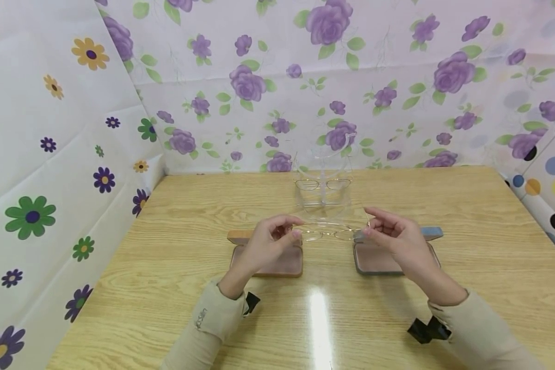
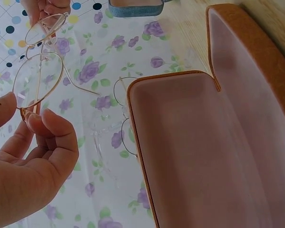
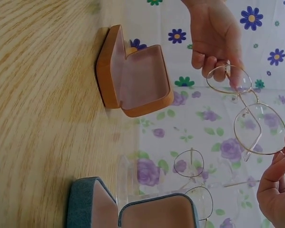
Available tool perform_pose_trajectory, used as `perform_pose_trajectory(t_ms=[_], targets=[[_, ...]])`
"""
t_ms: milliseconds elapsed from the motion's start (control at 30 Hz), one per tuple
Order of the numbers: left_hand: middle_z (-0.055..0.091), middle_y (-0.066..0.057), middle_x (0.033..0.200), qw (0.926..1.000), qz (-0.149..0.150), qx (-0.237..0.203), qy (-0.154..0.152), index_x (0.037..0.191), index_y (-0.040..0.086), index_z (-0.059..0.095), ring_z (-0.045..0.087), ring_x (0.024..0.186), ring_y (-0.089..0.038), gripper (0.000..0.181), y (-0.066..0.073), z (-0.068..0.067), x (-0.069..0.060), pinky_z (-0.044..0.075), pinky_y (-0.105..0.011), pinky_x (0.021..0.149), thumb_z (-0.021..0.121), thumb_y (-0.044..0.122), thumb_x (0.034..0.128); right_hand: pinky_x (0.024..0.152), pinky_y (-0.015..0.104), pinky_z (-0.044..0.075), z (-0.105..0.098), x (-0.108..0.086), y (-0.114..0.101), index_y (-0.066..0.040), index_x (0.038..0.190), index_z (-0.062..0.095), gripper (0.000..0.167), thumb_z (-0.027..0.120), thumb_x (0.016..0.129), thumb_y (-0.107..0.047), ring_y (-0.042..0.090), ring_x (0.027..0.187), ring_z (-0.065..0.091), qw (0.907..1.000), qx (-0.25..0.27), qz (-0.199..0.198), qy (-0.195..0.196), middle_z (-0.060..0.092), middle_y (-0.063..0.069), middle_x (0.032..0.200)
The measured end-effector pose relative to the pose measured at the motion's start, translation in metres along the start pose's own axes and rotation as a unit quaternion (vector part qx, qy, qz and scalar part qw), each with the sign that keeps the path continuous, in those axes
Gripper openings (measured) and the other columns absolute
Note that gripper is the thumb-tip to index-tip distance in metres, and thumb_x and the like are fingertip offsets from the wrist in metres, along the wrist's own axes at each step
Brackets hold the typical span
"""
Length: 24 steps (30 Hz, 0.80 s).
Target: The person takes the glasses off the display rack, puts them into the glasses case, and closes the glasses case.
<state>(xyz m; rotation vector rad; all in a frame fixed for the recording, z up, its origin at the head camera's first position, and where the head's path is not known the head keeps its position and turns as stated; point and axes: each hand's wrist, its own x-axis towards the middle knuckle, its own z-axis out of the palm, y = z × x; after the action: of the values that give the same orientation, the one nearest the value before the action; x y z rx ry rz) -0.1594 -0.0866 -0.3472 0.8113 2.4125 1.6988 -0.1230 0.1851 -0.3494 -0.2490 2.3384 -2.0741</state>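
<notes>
A pair of thin gold-rimmed glasses [image 1: 343, 235] hangs in the air between both hands, above the table. My left hand [image 1: 265, 246] pinches the frame at its left hinge, thumb against fingers. At the opposite hinge my right hand [image 1: 400, 239] grips the frame; in the right wrist view its fingertips are partly cut off at the edge. Beneath the left hand lies an opened orange-brown glasses case [image 1: 287, 264] with a pinkish lining. An opened blue glasses case [image 1: 372, 262] lies under the right hand. Both cases look bare inside where visible.
Behind the hands stands a clear plastic display stand [image 1: 323, 198] with another pair of gold-rimmed glasses [image 1: 338, 184] on it. The wooden table [image 1: 166, 298] meets a floral sheet [image 1: 277, 97] at the back, with another patterned sheet [image 1: 41, 154] at the left.
</notes>
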Motion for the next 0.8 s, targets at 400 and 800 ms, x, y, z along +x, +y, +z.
perform_pose_trajectory(t_ms=[400,800], targets=[[0.051,-0.006,0.073,1.0,0.008,0.003,0.002,0.108,-0.001,0.063,0.043,0.059,-0.012,0.022,-0.0002,0.0003,-0.0008,0.036,-0.02,0.054,0.059,0.007,0.0882,0.071,0.022,0.049,-0.0029,0.0003,-0.0042,0.005,0.135,0.038,0.057,0.062,0.087,-0.014,0.014,0.085,0.057,0.9996,0.003,0.007,-0.027,0.056,0.002,0.092],[0.051,-0.004,0.074,0.9998,0.017,0.007,0.006,0.107,0.0,0.063,0.043,0.061,-0.014,0.021,-0.0007,-0.0002,-0.0012,0.037,-0.021,0.055,0.059,0.009,0.0886,0.068,0.022,0.049,-0.0058,0.0036,-0.0047,0.005,0.132,0.041,0.053,0.062,0.087,-0.013,0.014,0.082,0.057,0.9993,0.0,-0.003,-0.036,0.057,0.002,0.091]])
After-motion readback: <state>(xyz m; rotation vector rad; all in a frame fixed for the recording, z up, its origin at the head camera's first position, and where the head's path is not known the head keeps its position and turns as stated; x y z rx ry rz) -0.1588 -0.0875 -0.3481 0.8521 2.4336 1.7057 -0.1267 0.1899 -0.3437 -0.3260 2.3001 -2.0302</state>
